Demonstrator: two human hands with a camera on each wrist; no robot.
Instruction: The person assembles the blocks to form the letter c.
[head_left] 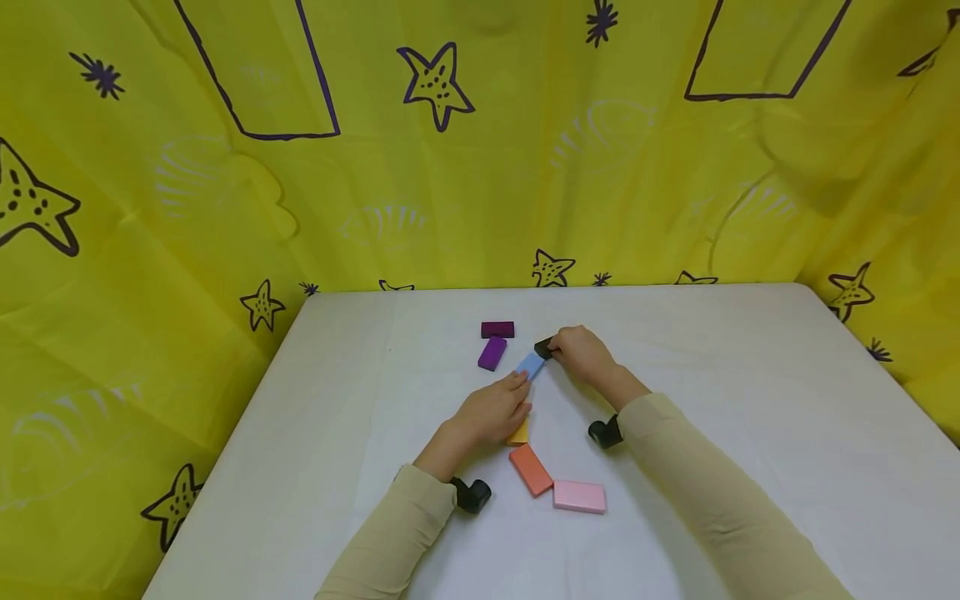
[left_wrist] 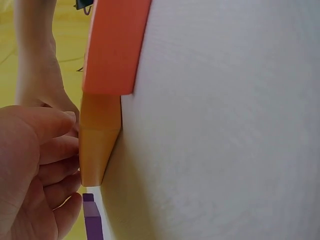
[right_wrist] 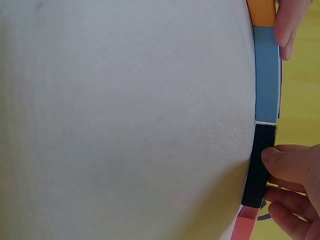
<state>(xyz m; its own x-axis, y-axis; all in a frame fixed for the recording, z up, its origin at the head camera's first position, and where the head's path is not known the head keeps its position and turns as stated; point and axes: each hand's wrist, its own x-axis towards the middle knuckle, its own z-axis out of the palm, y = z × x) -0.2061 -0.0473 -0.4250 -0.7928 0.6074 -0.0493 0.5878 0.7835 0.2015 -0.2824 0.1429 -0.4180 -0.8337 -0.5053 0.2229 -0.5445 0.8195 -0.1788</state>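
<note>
My right hand [head_left: 584,357] pinches a black rectangular block [right_wrist: 258,167] between thumb and fingers, at the far end of a bent line of blocks. A narrow gap parts it from the light blue block [head_left: 530,365]. My left hand [head_left: 491,410] lies over the line, its fingertips touching the blue block near the yellow-orange block [head_left: 518,433], which it partly covers. Nearer me, an orange block [head_left: 531,470] meets a pink block [head_left: 579,497] at a corner. In the right wrist view a reddish block [right_wrist: 244,226] shows past the black one; the head view does not show it.
Beyond the left hand lie a purple block [head_left: 492,353] and a dark plum block [head_left: 498,330], touching or nearly so. All rest on a white table [head_left: 337,433]. A yellow patterned curtain [head_left: 480,183] hangs behind its far edge and along the sides.
</note>
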